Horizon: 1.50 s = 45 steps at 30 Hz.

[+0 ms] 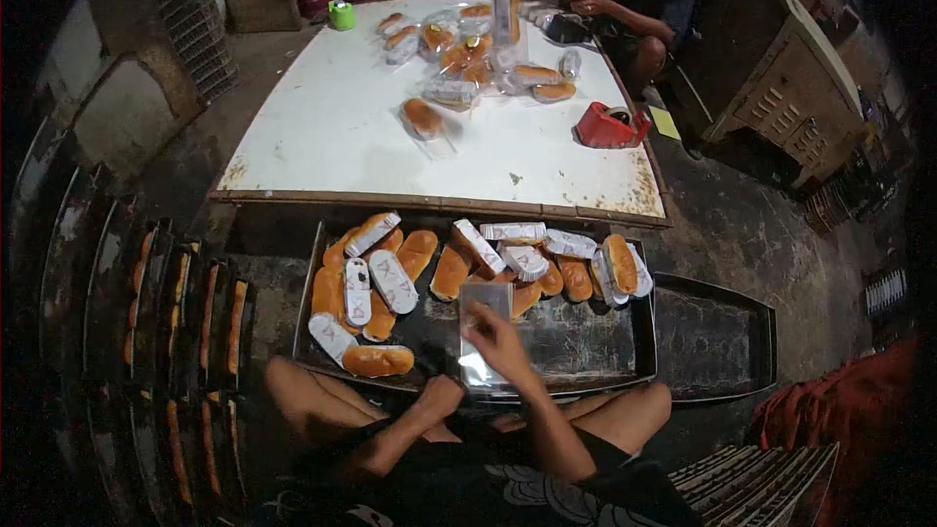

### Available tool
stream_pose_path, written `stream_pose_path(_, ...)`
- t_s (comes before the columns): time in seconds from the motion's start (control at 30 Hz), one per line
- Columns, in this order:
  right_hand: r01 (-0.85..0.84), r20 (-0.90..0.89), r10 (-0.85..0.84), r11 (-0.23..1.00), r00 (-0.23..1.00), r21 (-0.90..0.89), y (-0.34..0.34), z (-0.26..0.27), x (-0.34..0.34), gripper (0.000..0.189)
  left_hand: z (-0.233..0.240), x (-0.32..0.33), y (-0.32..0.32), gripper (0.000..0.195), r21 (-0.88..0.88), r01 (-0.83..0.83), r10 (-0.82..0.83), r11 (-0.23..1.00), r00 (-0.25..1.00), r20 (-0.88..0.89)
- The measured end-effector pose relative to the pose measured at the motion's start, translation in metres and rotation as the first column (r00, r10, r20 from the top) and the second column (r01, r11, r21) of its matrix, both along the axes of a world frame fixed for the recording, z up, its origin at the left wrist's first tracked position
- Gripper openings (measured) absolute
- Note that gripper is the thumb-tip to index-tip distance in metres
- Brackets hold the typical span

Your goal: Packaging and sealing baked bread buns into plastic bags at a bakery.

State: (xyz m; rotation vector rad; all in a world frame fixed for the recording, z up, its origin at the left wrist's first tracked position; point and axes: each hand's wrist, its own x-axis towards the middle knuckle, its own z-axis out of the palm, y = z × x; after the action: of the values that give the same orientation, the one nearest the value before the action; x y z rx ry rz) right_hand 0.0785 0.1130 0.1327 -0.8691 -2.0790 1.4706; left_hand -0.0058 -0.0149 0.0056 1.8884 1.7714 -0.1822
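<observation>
My right hand [489,333] lies over a clear plastic bag [479,373] above the black metal tray [578,369]; whether its fingers pinch the bag is hard to tell. At the tray's near edge, my left hand [443,395] is curled close to the bag's lower left side, its grip hidden. Oblong bread rolls in white printed paper fill the tray's left and far parts, some with the paper side up, like this roll [394,282]. Another roll [378,361] lies brown side up near the front left.
Beyond the tray, a white table [329,124] carries bagged rolls [468,58], a red tape dispenser [611,126] and green tape [341,15]. Racked trays of bread [212,315] stand left, another black tray [717,337] right. A person [651,15] sits at the back right.
</observation>
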Motion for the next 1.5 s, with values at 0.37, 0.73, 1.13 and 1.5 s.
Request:
stream_pose_path(0.37,0.189,0.241,-0.103,0.91,0.965,-0.369,-0.067,-0.059,0.045,0.039,0.092,0.007,0.01,0.011,0.015,-0.734,0.407,0.679,0.393,0.825)
stream_pose_path(0.73,-0.441,-0.465,-0.01,0.303,0.885,-0.845,-0.039,-0.042,-0.026,0.026,0.075,-0.061,-0.012,0.03,-0.716,-0.463,0.129,0.521,-0.787,0.603)
stream_pose_path(1.13,-0.141,0.485,-0.339,0.685,0.806,0.714,0.124,-0.113,0.065,0.036,0.086,-0.071,-0.03,0.019,-0.725,-0.61,-0.101,0.32,-0.783,0.614)
stream_pose_path(1.5,0.146,-0.084,-0.172,0.956,0.982,-0.253,-0.05,-0.005,0.035,0.04,0.096,-0.029,0.027,0.034,-0.716,-0.626,-0.091,0.309,-0.769,0.633)
